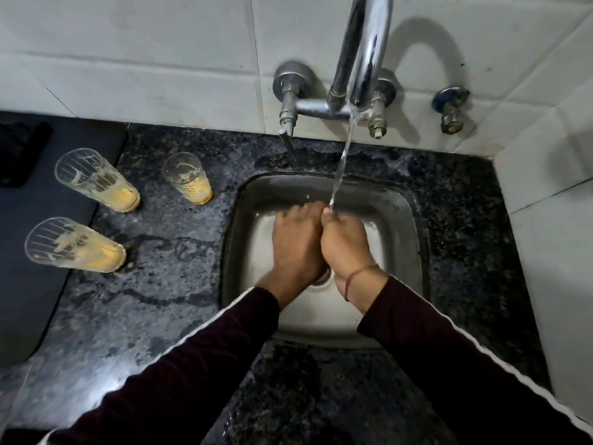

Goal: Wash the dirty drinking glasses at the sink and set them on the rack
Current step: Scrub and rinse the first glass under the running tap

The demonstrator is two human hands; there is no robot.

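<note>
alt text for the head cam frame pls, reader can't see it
Both hands, left hand and right hand, are pressed together under running water from the tap over a steel sink. Three dirty glasses with yellow residue stand on the dark counter to the left.

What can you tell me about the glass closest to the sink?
The glass closest to the sink is clear, with thin vertical lines on its wall. It stands upright on the dark speckled counter, left of the sink. Yellowish dregs sit at its bottom and pale smears cling inside. Nothing touches it; neither hand is near.
</note>
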